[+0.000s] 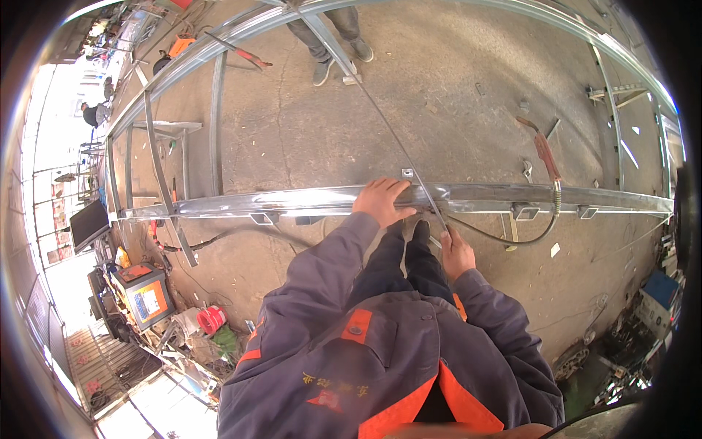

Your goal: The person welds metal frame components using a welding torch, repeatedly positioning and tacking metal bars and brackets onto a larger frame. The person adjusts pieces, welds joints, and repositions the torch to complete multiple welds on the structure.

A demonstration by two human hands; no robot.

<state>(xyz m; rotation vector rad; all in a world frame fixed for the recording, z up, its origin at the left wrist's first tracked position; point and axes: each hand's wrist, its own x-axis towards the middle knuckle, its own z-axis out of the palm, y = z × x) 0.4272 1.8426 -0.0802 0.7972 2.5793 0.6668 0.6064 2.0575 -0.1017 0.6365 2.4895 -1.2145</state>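
Observation:
A shiny metal beam (307,200) crosses in front of me. My left hand (380,203) rests over it with thumb and fingers apart. From the far beam, a long thin strip (395,135) slants down across the near one to my right hand (457,252). The fingers of that hand are closed on the strip's near end, just on my side of the beam. Whether the strip is a tape measure blade or a rod, I cannot tell. A small metal plate with a hole (407,173) sits at the beam's far edge, beside my left fingertips.
A welding torch (545,157) hangs over the beam on the right, its cable looping below. Short square tubes (526,213) stick out underneath. Across the frame stands another person (322,44). An orange-and-grey machine (144,294) and red spool (211,320) are at left.

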